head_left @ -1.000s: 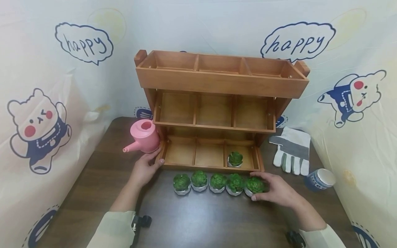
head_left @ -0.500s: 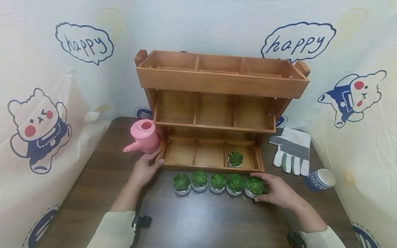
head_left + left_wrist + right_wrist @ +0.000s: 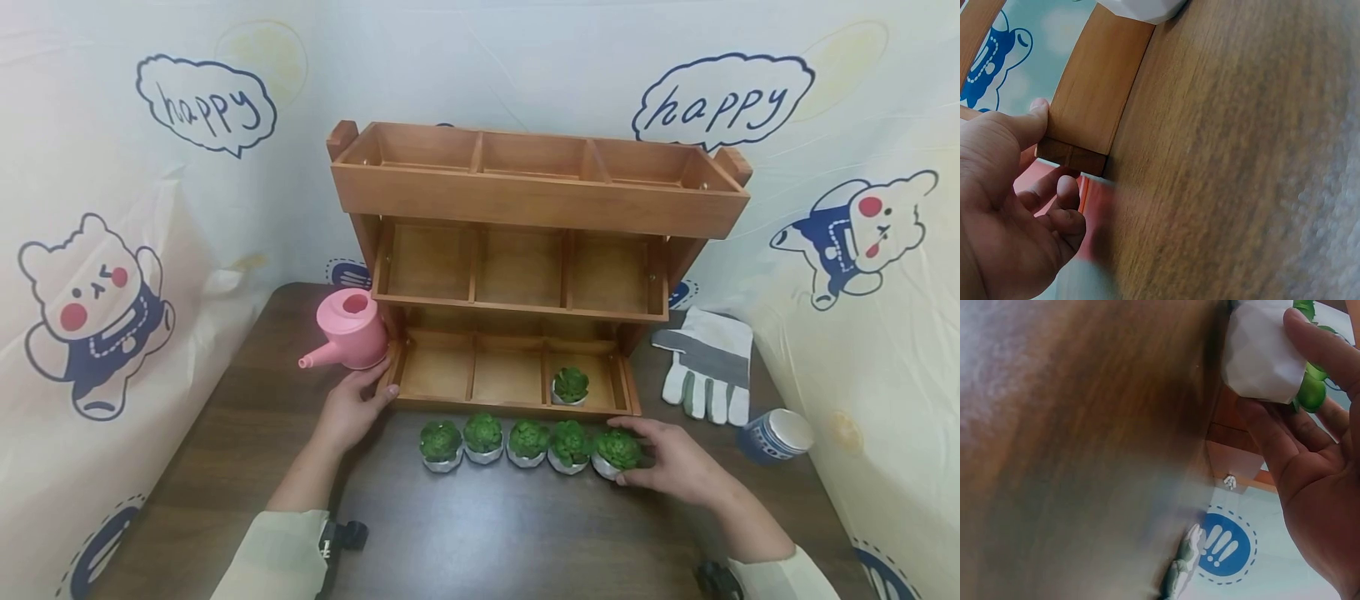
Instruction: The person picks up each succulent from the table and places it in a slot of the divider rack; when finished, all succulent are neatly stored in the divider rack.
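Note:
A three-tier wooden planter shelf [image 3: 540, 198] stands at the back of the table. My left hand [image 3: 351, 408] grips its lower left corner; in the left wrist view the thumb [image 3: 1037, 115] lies on the front board [image 3: 1099, 81], with other fingers curled by its end. On the right, my right hand [image 3: 671, 458] holds the rightmost potted succulent [image 3: 617, 450] between thumb and fingers. Its white faceted pot [image 3: 1263, 353] fills the top of the right wrist view. Several similar succulents [image 3: 527, 440] line up to its left. Another succulent [image 3: 570, 384] sits in the bottom tier's right compartment.
A pink watering can [image 3: 351, 329] stands beside the shelf's left end, close to my left hand. To the right lie a white and grey work glove [image 3: 705, 367] and a blue jar with a white lid [image 3: 776, 435]. Printed cloth [image 3: 480, 58] surrounds the table.
My right thumb has shifted slightly to the right along the pot over the last second. The left hand, the shelf and the plants stay where they were.

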Action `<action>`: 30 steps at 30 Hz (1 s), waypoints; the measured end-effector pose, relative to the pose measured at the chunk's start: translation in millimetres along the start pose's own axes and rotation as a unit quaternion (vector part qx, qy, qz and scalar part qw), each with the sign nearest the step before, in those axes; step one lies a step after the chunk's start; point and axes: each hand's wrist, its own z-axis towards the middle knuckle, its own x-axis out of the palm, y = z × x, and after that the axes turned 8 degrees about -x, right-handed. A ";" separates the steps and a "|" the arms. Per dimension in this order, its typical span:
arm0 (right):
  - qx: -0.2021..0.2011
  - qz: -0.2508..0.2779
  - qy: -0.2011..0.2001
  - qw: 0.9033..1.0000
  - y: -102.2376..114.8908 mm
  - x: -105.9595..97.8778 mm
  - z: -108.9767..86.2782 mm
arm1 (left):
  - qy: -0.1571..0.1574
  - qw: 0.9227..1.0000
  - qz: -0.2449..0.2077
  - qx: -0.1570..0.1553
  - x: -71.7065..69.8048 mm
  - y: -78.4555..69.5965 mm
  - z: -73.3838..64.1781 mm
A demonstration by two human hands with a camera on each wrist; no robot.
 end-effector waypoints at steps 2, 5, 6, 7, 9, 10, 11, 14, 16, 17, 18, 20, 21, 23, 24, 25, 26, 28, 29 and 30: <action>-0.007 0.004 -0.005 1.000 -0.5 -1.1 0.0 | 0.000 1.000 0.000 0.001 0.0 -0.2 -0.3; -0.018 0.005 -0.014 1.000 -0.2 -3.6 0.3 | 0.000 1.000 0.000 0.002 0.0 -0.8 -0.2; -0.020 0.003 -0.016 1.000 0.2 -4.7 0.3 | 0.000 1.000 0.000 0.001 0.0 -0.7 -0.1; -0.023 0.002 -0.019 1.000 0.7 -5.8 0.4 | 0.000 1.000 0.000 0.001 0.0 -0.9 0.1; -0.026 0.000 -0.023 0.999 2.2 -8.2 0.8 | 0.000 1.000 0.000 0.000 0.0 -1.3 -0.1; -0.027 -0.001 -0.024 0.999 3.1 -9.4 1.1 | 0.000 1.000 -0.001 0.000 0.0 -1.5 -0.1; -0.028 -0.001 -0.025 0.999 4.0 -10.6 1.5 | -0.001 1.000 -0.001 0.000 0.0 -1.6 -0.3; -0.029 -0.005 -0.025 0.999 6.5 -14.4 2.5 | -0.001 1.000 -0.004 0.001 -0.1 -2.4 -0.4; -0.030 -0.006 -0.025 0.999 8.3 -17.0 3.5 | -0.001 1.000 -0.005 0.003 -0.2 -2.8 -0.3; -0.031 -0.006 -0.026 0.999 9.1 -18.3 4.0 | 0.000 1.000 -0.006 0.004 -0.3 -2.9 0.1; -0.032 -0.006 -0.026 0.999 10.0 -19.6 4.6 | 0.001 1.000 -0.006 0.004 -0.3 -3.0 0.1; -0.033 -0.006 -0.026 0.999 11.8 -22.1 5.8 | 0.001 1.000 -0.008 0.002 -0.2 -2.6 0.1; -0.033 -0.006 -0.026 0.999 12.6 -23.0 6.6 | 0.001 1.000 -0.007 0.002 -0.1 -2.4 0.3; -0.033 -0.007 -0.026 0.999 14.4 -25.1 7.8 | 0.002 1.000 -0.006 0.001 0.3 -1.9 0.7; -0.032 -0.008 -0.026 0.999 15.4 -26.1 8.5 | 0.001 1.000 -0.006 0.001 0.5 -1.6 0.6; -0.031 -0.009 -0.026 0.999 16.3 -27.1 9.3 | 0.001 1.000 -0.006 0.001 0.7 -1.5 0.7; -0.029 -0.010 -0.026 0.999 17.4 -27.9 10.3 | 0.001 1.000 -0.005 0.002 0.8 -1.1 0.7; -0.026 -0.008 -0.026 0.999 19.7 -29.4 12.6 | 0.002 1.000 -0.006 0.005 0.5 -0.7 0.0; -0.026 -0.007 -0.025 0.999 20.8 -29.9 14.1 | 0.002 1.000 -0.007 0.004 0.1 -0.2 -0.7; -0.026 -0.006 -0.024 0.999 21.9 -30.3 15.6 | 0.001 1.000 -0.007 0.002 -0.6 0.2 -1.8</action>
